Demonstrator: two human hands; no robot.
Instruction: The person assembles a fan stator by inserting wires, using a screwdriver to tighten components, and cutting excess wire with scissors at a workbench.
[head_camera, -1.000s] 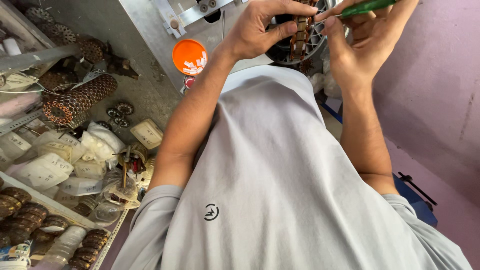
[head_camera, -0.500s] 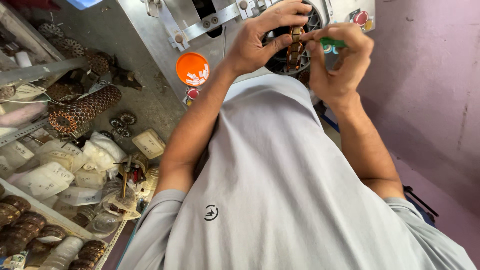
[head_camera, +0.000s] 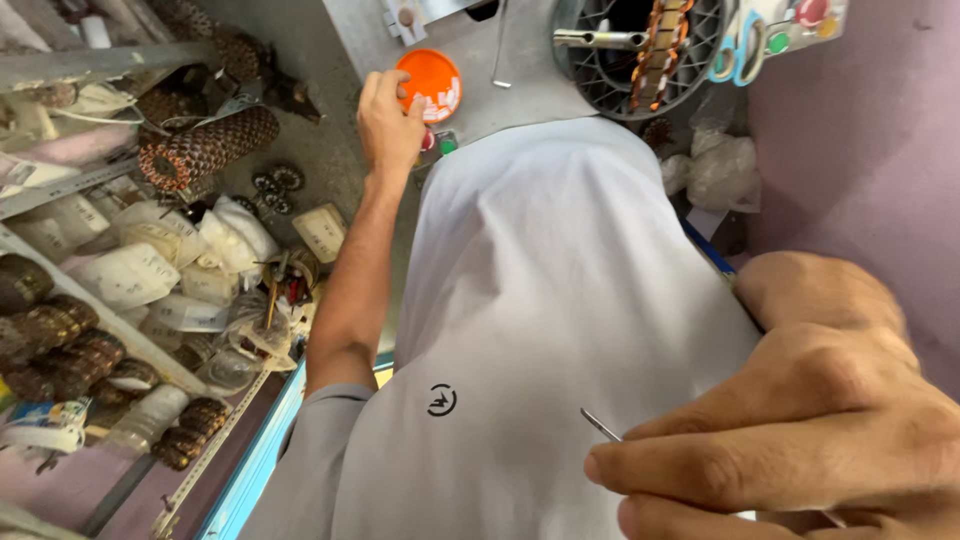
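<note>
Right hand (head_camera: 800, 440), close under the camera and the biggest thing in view, is closed in a pinch on a thin metal needle (head_camera: 601, 425), whose bare tip sticks out to the left over the grey shirt (head_camera: 560, 300); the rest of the tool is hidden by the fingers. Left hand (head_camera: 388, 118) reaches up to the grey counter (head_camera: 520, 70), fingers spread loosely and resting against the rim of a round orange lid (head_camera: 430, 82); it grips nothing that I can make out.

Beyond the shirt stands a round grey motor frame (head_camera: 610, 75) with a copper wire coil (head_camera: 660, 45) hanging across its opening. To the left, shelves (head_camera: 110, 330) are crowded with more copper windings and white packets.

Judging by looks, the needle is stiff, light and smooth, so it could slip or roll between the fingertips; a hold well back from the point suits it, as the point could prick. The coil looks heavier and easily scratched, better held by its bundled sides than by loose strands. The lid seems light and rigid, easy to lift by its edge.
</note>
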